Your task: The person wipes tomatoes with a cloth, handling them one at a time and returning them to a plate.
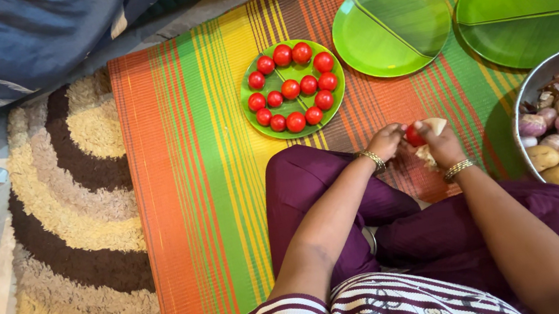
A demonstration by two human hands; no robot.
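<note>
My left hand (385,142) and my right hand (442,144) meet over the striped mat, just past my knee in purple cloth. Between them is a red tomato (413,135), gripped by my left fingers, and a pale cloth or paper piece (435,126) held in my right hand against it. Each wrist wears a gold bangle. Farther out on the mat sits a small green plate (247,87) filled with several red tomatoes (291,89) laid in a ring.
Two bare green leaf-patterned plates (389,28) (528,9) lie at the far right. A steel bowl (538,80) of onions and potatoes stands at my right. A striped mat (199,154), a brown-and-cream rug (78,229) and blue bedding (22,40) lie to the left.
</note>
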